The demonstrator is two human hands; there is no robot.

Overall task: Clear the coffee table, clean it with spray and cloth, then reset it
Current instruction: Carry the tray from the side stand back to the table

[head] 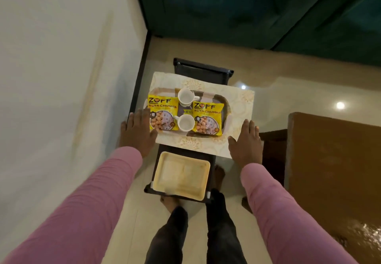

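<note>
Bare feet (169, 200) are seen on the pale floor at the near end of the dark coffee table (203, 74), viewed from above. At that near end an empty cream tray (182, 176) is set. Just beyond it, the left hand (138, 131) and the right hand (246, 143) are held flat, fingers straight and spread, with nothing grasped. One hand is placed at each side edge of a cream patterned mat (237, 107); whether the mat is pressed or only hovered over cannot be told.

On the mat a serving tray (223, 102) is laid, with a yellow soya-chunks packet on the left (162, 114) and a second packet on the right (208, 118). A near white cup (185, 123) and a far white cup (185, 96) are set between them. Both appear empty.

Farther off, a dark green sofa (247, 6) is seen, and to the right a brown surface (329, 160).

No spray bottle and no cloth are shown. The table is fully laid, so either nothing has been cleared yet or the reset is complete; which of the two cannot be settled from this view. The neat arrangement and the open hands at the mat's edges suggest that the mat is being squared.
</note>
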